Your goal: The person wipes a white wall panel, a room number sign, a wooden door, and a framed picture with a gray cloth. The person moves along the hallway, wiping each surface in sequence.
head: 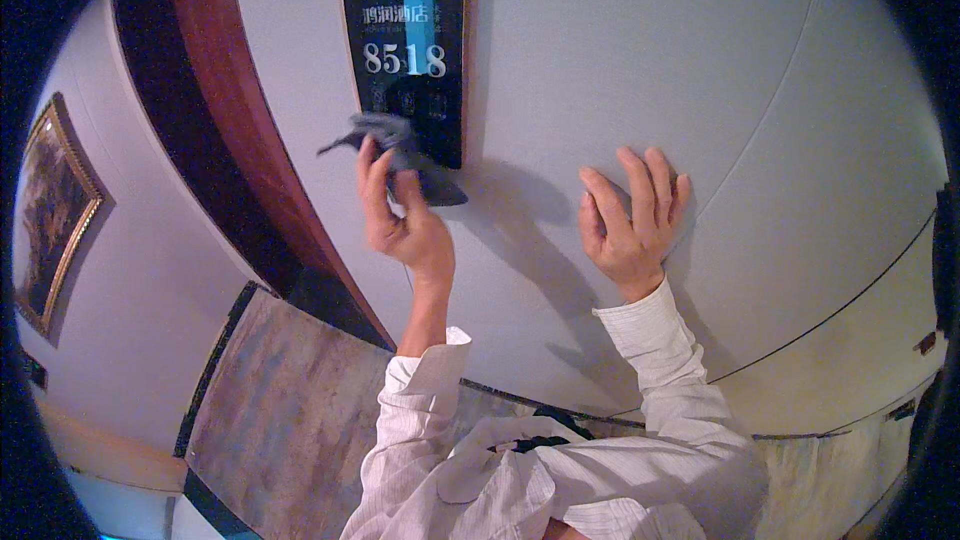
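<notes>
A glossy black sign plate (405, 37) bearing writing is mounted on the pale wall, towards the top and left of centre. My left hand (409, 225) holds a dark grey cloth (420, 157) at the plate's lower edge, covering its lower left corner; the cloth is slightly blurred. To the right of the plate, my right hand (636, 221) holds nothing. Its fingers are spread and bent, close to the wall; whether the palm touches the wall cannot be told. Both arms are in white, finely striped sleeves.
A dark red door frame (247, 120) runs down left of the plate. Farther left, a gilt-framed picture (56, 217) hangs on another wall. Below lies a mottled carpet (285, 405) with a dark border. Dark objects, too unclear to name, stand at the right rim.
</notes>
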### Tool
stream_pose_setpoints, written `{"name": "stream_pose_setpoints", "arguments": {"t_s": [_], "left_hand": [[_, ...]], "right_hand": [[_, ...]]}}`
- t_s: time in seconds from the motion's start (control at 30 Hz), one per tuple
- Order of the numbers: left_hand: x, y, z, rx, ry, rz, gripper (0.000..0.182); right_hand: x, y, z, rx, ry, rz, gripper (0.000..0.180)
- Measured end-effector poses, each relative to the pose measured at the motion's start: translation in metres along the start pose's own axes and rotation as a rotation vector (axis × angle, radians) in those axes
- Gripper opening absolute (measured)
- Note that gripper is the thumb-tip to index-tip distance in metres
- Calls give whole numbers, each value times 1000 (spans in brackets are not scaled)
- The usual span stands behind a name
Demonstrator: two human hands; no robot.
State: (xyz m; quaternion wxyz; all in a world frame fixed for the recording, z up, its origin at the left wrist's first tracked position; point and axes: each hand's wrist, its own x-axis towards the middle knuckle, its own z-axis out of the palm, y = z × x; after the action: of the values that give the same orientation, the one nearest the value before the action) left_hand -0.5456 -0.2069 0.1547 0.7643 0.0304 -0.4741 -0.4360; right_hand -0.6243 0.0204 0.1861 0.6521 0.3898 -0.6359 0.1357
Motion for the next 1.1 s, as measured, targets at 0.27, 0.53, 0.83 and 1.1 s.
{"name": "stream_pose_setpoints", "arguments": {"t_s": [0.27, 0.53, 0.83, 1.1], "left_hand": [[37, 5, 26, 420, -382, 555, 35], [70, -22, 21, 378, -291, 350, 45], [2, 16, 33, 538, -592, 550, 44], [-6, 14, 40, 587, -585, 505, 48]], "right_hand": [[5, -7, 2, 21, 8, 24, 26], [1, -7, 2, 42, -13, 39, 27], [13, -6, 6, 33, 24, 32, 28], [16, -7, -3, 101, -25, 58, 27]]}}
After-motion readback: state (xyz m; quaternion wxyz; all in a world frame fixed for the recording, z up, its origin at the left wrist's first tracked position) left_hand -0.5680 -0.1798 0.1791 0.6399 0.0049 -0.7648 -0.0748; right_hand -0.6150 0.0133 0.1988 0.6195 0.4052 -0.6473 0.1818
